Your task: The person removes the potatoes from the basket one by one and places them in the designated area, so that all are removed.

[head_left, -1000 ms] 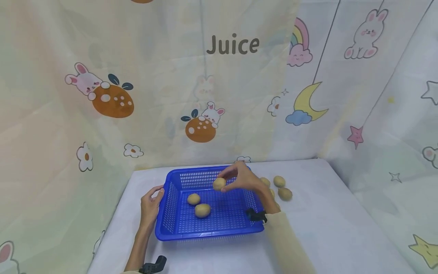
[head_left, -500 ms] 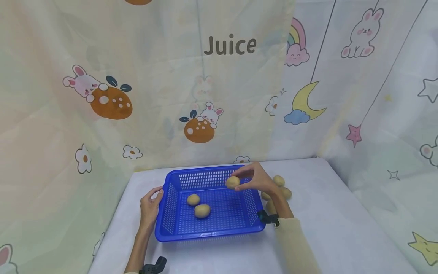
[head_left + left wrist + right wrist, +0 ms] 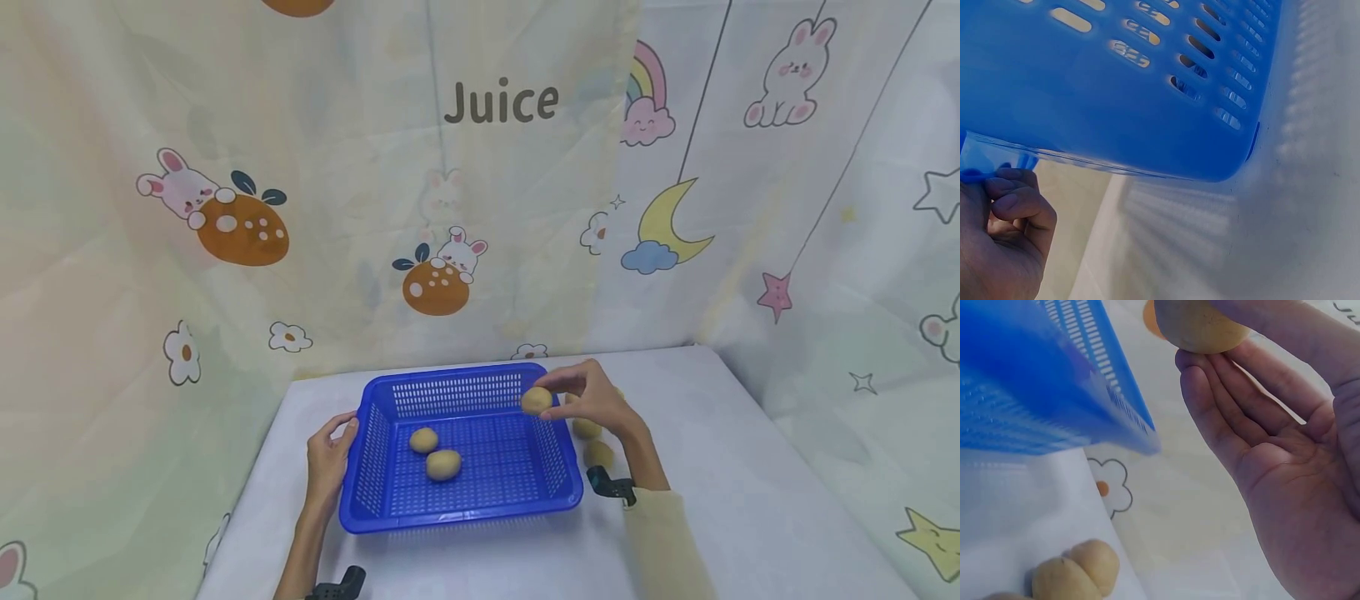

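Note:
A blue plastic basket (image 3: 459, 518) with slotted walls sits on the white table. Two potatoes lie inside it, a smaller potato (image 3: 423, 440) and a larger potato (image 3: 443, 466). My left hand (image 3: 327, 457) grips the basket's left rim, its fingers curled there in the left wrist view. Between thumb and fingertips, my right hand (image 3: 596, 398) pinches a third potato (image 3: 536, 401), which overlaps the basket's right rim in the head view. Seen from the right wrist, this held potato (image 3: 1200, 325) is higher than the basket rim, and the palm is bare.
To the right of the basket lie several more potatoes (image 3: 598, 455), partly hidden behind the right hand and forearm. A printed cloth (image 3: 337, 208) hangs behind the table and along both sides. The white tabletop (image 3: 750, 483) extends to the right.
My right hand has moved right with its potato, from over the basket's interior to its right rim. The left hand and the basket have stayed in place.

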The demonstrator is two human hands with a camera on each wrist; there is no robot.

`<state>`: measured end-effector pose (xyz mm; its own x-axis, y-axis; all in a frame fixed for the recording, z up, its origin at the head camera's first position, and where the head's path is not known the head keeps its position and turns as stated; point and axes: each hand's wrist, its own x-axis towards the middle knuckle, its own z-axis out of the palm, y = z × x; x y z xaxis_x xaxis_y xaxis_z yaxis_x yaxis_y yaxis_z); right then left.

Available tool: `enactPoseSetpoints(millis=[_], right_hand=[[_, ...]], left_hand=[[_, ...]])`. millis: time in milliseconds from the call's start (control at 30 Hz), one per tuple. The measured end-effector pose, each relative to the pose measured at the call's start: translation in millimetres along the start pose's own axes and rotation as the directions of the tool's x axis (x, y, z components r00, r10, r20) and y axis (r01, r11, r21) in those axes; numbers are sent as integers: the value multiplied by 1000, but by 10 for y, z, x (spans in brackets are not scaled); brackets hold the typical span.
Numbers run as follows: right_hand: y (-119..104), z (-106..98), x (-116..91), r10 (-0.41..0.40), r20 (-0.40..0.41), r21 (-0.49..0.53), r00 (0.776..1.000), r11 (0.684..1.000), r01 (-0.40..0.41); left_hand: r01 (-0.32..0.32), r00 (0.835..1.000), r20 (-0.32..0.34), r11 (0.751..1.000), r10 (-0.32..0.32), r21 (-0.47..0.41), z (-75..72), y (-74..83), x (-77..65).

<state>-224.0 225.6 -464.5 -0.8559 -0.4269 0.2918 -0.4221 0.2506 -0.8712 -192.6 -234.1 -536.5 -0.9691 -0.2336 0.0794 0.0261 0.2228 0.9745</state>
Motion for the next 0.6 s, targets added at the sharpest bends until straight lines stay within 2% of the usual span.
enactPoseSetpoints(millis=[233, 600], right_hand=[[58, -91, -137, 45, -50, 2, 998, 999, -45], [158, -200, -318, 30, -104, 18, 994, 999, -28]], left_hand=[[3, 1000, 0, 1000, -3, 5, -9, -21, 3], [3, 1000, 22, 1000, -3, -8, -23, 5, -5]])
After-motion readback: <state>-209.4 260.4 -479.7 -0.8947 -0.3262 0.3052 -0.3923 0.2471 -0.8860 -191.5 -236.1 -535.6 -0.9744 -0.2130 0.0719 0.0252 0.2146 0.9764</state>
